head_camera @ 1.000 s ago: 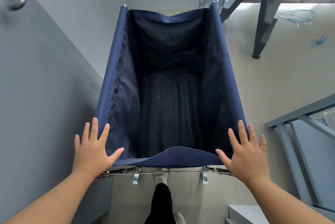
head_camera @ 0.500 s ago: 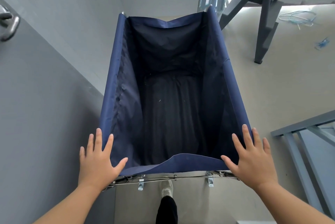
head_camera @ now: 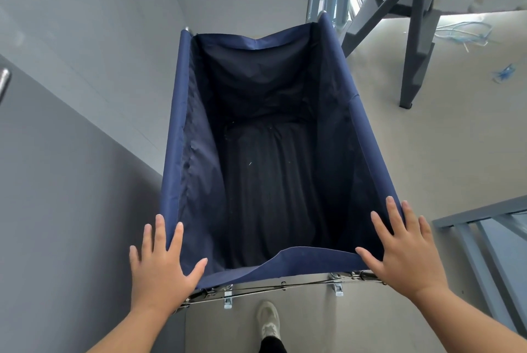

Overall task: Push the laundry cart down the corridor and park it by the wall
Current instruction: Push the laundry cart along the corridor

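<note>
- The grey wall point(head_camera: 71, 181) runs along my left, and the beige floor point(head_camera: 427, 138) spreads to my right.
- The laundry cart point(head_camera: 174, 153), a deep navy fabric bin, stands straight ahead of me, its left side just beside the wall.
- My left hand point(head_camera: 162, 270) lies flat, fingers spread, on the near left corner.
- My right hand point(head_camera: 405, 252) lies flat and splayed on the near right corner, gripping nothing.
- My white shoe point(head_camera: 268, 321) shows under the cart's metal rail point(head_camera: 285, 285).
</note>
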Demonstrator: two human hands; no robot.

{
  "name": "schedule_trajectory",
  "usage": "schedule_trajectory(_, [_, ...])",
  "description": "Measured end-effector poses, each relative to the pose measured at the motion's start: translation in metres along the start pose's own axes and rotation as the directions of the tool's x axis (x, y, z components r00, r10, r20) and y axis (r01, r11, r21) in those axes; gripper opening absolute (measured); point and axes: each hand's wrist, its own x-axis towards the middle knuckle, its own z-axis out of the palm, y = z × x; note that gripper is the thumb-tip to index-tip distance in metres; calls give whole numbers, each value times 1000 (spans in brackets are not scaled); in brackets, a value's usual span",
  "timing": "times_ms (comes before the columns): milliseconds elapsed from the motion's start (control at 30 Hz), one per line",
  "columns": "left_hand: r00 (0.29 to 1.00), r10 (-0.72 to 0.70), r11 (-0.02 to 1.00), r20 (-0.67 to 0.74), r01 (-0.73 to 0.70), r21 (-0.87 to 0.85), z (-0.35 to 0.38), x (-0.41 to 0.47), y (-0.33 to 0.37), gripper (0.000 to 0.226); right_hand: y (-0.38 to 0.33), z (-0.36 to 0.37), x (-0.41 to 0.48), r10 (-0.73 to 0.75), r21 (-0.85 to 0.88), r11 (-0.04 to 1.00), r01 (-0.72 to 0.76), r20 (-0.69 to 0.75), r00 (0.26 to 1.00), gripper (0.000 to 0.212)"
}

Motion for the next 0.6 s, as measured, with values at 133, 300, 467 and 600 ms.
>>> schedule_trajectory(133, [1000, 0, 1000, -3, 0, -1, -7, 16, 2, 89, -1, -8, 17, 7, -11, 1000, -7, 5, 1000, 99])
schedule_trajectory(300, [1000, -6, 1000, -6, 6, 3, -13, 35, 3, 89, -3, -17, 38, 11, -17, 1000, -11, 10, 1000, 101])
schedule_trajectory(467, [1000, -9, 1000, -20, 9, -1, -16, 53, 2, 88, -5, -22, 58, 17, -21, 1000, -17, 7, 1000, 101])
schedule_trajectory(600, [999, -14, 1000, -32, 14, -12, -21, 68, 3, 88, -5, -25, 74, 15, -29, 999, -14, 12, 1000, 101])
